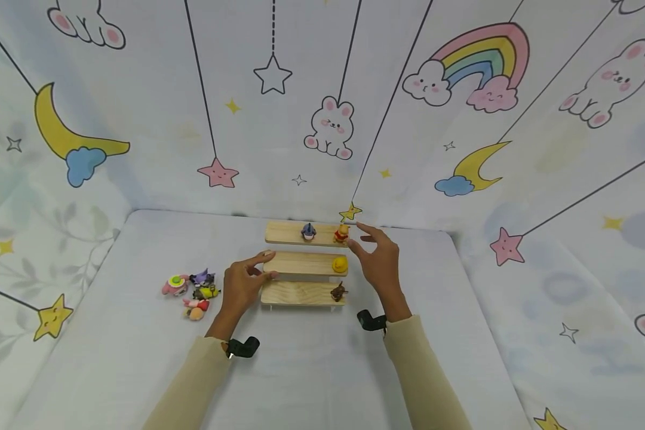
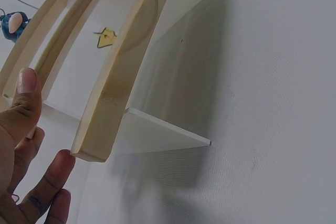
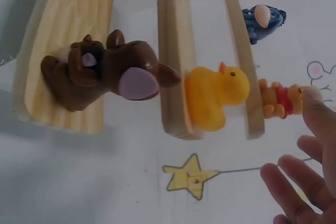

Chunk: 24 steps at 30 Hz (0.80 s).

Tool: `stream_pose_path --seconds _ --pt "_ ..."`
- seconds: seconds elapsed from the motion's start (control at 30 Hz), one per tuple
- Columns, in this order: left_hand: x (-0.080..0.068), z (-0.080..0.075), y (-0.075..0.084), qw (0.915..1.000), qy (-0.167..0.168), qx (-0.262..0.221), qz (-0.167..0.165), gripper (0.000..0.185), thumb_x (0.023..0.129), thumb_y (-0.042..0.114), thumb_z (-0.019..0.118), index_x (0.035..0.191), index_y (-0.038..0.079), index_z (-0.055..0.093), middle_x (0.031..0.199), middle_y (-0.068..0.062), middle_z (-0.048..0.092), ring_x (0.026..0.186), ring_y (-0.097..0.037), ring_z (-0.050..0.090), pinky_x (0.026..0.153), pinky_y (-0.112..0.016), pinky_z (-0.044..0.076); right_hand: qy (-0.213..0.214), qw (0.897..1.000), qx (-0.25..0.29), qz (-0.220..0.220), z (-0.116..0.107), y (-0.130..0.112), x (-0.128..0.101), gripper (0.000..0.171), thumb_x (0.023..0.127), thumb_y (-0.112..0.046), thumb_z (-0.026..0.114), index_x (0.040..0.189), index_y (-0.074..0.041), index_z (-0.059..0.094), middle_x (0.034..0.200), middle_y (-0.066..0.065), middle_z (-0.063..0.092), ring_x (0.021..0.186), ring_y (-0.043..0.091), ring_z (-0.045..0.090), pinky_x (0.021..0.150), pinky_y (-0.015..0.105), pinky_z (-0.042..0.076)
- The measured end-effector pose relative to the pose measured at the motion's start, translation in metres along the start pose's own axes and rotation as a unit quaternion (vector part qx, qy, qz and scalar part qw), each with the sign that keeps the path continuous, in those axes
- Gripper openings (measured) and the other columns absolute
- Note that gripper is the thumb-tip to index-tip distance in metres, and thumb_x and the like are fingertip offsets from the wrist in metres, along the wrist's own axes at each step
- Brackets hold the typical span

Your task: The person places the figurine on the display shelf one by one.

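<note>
The right hand (image 1: pixel 378 261) is open, fingers spread, just beside the yellow bear figure (image 1: pixel 341 233) standing at the right end of the top shelf (image 1: pixel 285 232) of the wooden stepped rack. The left hand (image 1: pixel 242 285), fingers loosely extended, rests against the left end of the middle shelf (image 1: pixel 301 263), which carries a yellow duck (image 1: pixel 340 264).

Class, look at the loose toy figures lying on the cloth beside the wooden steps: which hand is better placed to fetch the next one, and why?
Probably the left hand. It rests at the left end of the wooden steps, on the side where the loose figures lie. The right hand is open by the bear figure at the far right end.
</note>
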<state>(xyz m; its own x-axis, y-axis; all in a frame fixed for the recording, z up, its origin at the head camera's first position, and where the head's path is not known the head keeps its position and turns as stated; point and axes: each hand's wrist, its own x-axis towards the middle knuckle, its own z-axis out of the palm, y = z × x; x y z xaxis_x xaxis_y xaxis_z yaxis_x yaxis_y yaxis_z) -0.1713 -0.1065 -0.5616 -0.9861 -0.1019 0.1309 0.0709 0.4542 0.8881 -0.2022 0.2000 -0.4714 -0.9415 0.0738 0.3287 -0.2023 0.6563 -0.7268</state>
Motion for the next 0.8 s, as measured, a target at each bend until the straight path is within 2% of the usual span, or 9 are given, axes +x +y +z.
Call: stream_pose_path --seconds 0.17,0.33,0.57,0.8 --pt "-0.001 0.000 0.000 1.0000 0.003 0.000 -0.001 0.049 0.087 0.032 0.088 0.134 0.037 0.075 0.145 0.005 0.069 0.087 -0.020 0.073 0.059 -0.028 0.047 -0.042 0.998 0.011 0.052 0.009 0.013 -0.002 0.051 0.093 -0.033 0.083 0.142 -0.025 0.070 0.143 0.002 0.070 0.116 0.028 0.073 0.098 0.052 0.059" --pt "-0.002 0.000 -0.001 1.0000 0.002 -0.001 0.000 0.049 0.087 0.032 0.087 0.134 0.035 0.075 0.146 0.002 0.068 0.087 -0.021 0.072 0.059 -0.028 0.047 -0.060 0.996 0.021 0.055 0.018 0.018 0.004 0.049 0.093 -0.033 0.084 0.139 -0.020 0.072 0.139 0.002 0.072 0.111 0.027 0.074 0.089 0.047 0.062" --pt "-0.003 -0.001 -0.002 1.0000 0.003 -0.007 0.005 0.048 0.087 0.032 0.087 0.133 0.036 0.075 0.146 0.004 0.068 0.086 -0.021 0.072 0.059 -0.027 0.048 -0.054 0.996 0.029 0.059 0.026 0.018 0.009 0.050 0.090 -0.033 0.087 0.134 -0.014 0.075 0.133 0.006 0.075 0.107 0.028 0.075 0.085 0.048 0.062" --pt "-0.002 0.002 -0.001 0.9997 0.003 -0.021 0.015 0.048 0.088 0.030 0.087 0.134 0.036 0.075 0.145 0.003 0.069 0.089 -0.022 0.076 0.058 -0.026 0.046 -0.045 0.997 0.005 0.055 0.024 0.012 0.010 0.050 0.091 -0.033 0.086 0.135 -0.012 0.075 0.132 0.011 0.074 0.108 0.030 0.076 0.085 0.047 0.062"
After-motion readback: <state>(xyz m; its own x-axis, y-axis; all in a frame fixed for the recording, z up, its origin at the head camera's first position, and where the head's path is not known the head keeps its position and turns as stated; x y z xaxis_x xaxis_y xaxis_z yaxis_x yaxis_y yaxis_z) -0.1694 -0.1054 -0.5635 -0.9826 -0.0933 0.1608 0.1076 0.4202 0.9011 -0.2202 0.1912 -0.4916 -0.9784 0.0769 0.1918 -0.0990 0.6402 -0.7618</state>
